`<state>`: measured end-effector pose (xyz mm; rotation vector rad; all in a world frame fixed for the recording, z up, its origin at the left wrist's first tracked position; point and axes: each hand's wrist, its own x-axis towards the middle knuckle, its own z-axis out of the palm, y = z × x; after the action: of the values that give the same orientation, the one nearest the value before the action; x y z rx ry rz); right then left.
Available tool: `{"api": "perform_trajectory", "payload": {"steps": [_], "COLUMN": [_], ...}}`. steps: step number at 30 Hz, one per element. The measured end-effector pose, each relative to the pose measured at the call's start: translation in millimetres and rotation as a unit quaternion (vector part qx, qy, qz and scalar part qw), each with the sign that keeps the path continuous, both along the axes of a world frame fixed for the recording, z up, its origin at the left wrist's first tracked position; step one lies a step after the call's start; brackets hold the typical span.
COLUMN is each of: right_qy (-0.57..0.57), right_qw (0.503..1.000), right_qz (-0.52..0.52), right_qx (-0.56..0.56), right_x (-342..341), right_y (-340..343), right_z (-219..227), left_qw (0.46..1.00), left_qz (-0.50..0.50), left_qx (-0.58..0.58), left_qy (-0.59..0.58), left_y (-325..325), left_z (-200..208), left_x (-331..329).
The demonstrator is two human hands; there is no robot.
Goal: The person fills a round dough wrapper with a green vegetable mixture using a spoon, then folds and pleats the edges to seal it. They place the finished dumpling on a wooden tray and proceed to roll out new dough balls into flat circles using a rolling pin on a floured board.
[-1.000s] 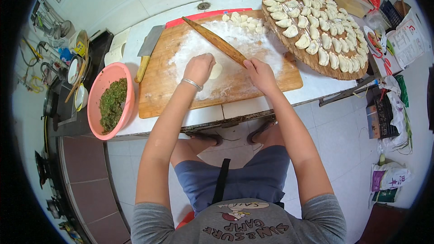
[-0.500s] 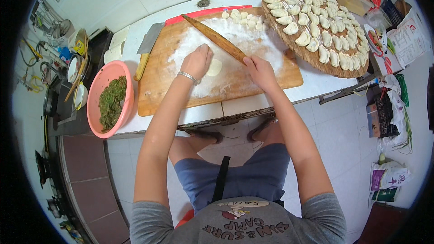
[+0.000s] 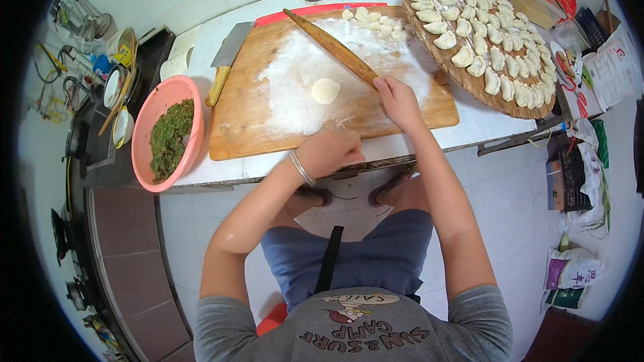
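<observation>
My right hand (image 3: 399,102) is closed round the near end of a tapered wooden rolling pin (image 3: 332,48), which slants away to the far left above the floured cutting board (image 3: 235,121). On the flour lies a round, flat dumpling wrapper (image 3: 326,91), with no hand touching it. My left hand (image 3: 329,152), a metal bangle at its wrist, is over the board's near edge; its fingers curl in and are blurred, so whether they hold anything is hidden. Several small dough pieces (image 3: 377,21) sit at the board's far edge. A cleaver (image 3: 231,47) rests along the left side.
A pink basin (image 3: 139,135) of green filling stands left of the board. At the right, a round wooden board (image 3: 479,87) full of folded dumplings overlaps the cutting board's corner. Farther right are scissors (image 3: 581,99) and bags. A stove counter (image 3: 100,167) runs along the left.
My left hand has left the wrapper and drawn back toward me, to the board's near edge. The wrapper now lies fully in view. My right hand still grips the rolling pin at nearly the same slant.
</observation>
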<state>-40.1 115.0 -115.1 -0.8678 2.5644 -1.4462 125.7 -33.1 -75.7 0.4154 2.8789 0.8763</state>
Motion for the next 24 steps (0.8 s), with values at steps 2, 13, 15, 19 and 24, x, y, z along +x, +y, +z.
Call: {"api": "perform_trajectory", "payload": {"steps": [2, 13, 15, 19, 24], "right_qy": [-0.013, 0.012, -0.028, 0.012, -0.041], "right_qw": [1.000, 1.000, 1.000, 0.999, 0.999], "right_qz": [0.001, 0.006, 0.000, 0.005, 0.000], "right_qx": [-0.008, -0.011, -0.005, -0.031, -0.011], "right_x": [2, 0, 3, 1, -1], "right_y": [-1, -2, -3, -3, -2], "right_z": [2, 1, 5, 0, -1], "left_qw": [0.998, 0.952, 0.952, 0.968, 0.990], "left_qz": [-0.038, 0.191, 0.197, 0.146, 0.031], "left_qx": [0.037, -0.142, -0.178, -0.176, -0.129], "left_qy": [0.046, 0.191, 0.151, 0.107, 0.051], "left_y": [7, -29, -30, -38, -62], "left_z": [1, -40, -50, -47, -28], "left_x": [10, -44, -53, -57, -47]}}
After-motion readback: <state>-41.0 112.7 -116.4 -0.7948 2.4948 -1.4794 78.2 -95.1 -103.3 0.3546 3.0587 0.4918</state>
